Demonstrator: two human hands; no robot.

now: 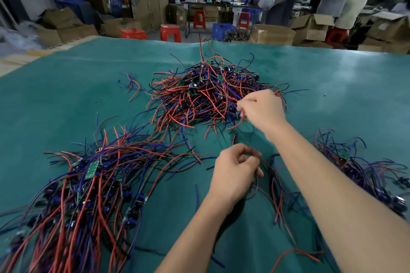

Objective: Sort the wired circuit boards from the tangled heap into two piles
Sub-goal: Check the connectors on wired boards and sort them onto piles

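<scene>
Centrally, a tangled heap (pixel 208 93) of thin red, blue and black wires with small green circuit boards is laid on a teal mat (pixel 66 95) (smooth, faintly creased). Red wire at its near right edge is pinched by the curled fingers of the right hand (pixel 259 108). Thin wires are gripped in the curled left hand (pixel 235 170). Sorted piles are seen at left (pixel 88 184) and right (pixel 363 166). Cardboard boxes (pixel 310 26) and red stools (pixel 170 33) are noted behind.

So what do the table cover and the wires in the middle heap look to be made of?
Table cover: looks like a teal rubber or vinyl mat, smooth with a dull sheen and pale glare patches. Wires in the tangled heap: apparently plastic-insulated leads in red, blue and black, glossy, bending in loose curves.
</scene>
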